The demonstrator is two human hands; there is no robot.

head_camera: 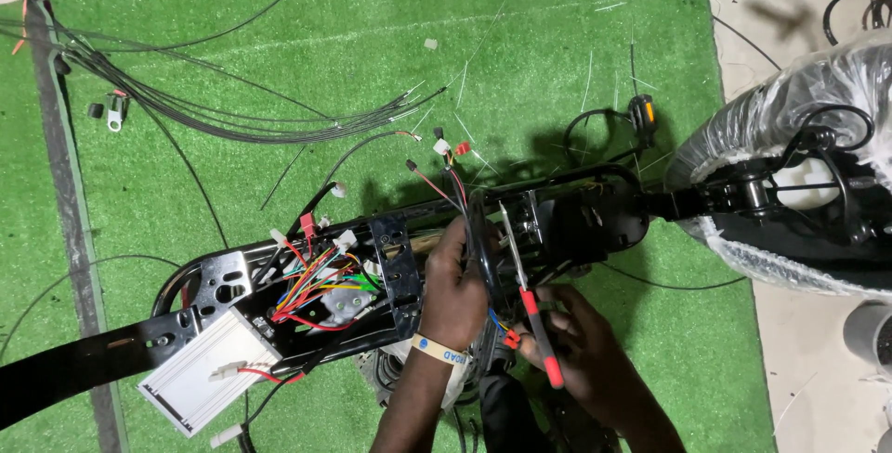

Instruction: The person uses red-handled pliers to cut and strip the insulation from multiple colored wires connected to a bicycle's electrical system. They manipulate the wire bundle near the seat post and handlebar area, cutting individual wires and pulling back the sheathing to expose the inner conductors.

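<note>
Black metal scooter frame point(390, 272): lies lengthwise across the green artificial-turf mat point(279, 35), from the mat's lower left edge toward its right edge.

Open bay in the frame, left of centre: holds a bundle of coloured wires point(311, 290) in red, yellow, green, blue and orange, with white plug connectors among them. A silver ribbed controller box point(209, 374) sits just outside the bay, toward the mat's lower left, joined by a red lead.

Left hand point(453, 286): fingers curled closed around a black cable point(478, 230) at the frame's middle; a pale wristband sits on the wrist.

Right hand point(581, 346): fingers wrapped around the red handles of a pair of side cutters point(530, 300). The tool's metal blades point up toward the frame, lying just right of the left hand's fingertips and close beside the held cable; whether the blades touch the cable cannot be told.

Small red and blue connectors point(506, 330): between the two hands, below the cutters' pivot.

Loose black cable bundle point(232, 114): fanned over the mat's upper left area, well apart from both hands.

Plastic-wrapped wheel point(790, 109): at the frame's right end, beyond the mat's right edge on the pale floor point(799, 360).

Cut white tie offcuts: scattered over the mat's upper middle.
</note>
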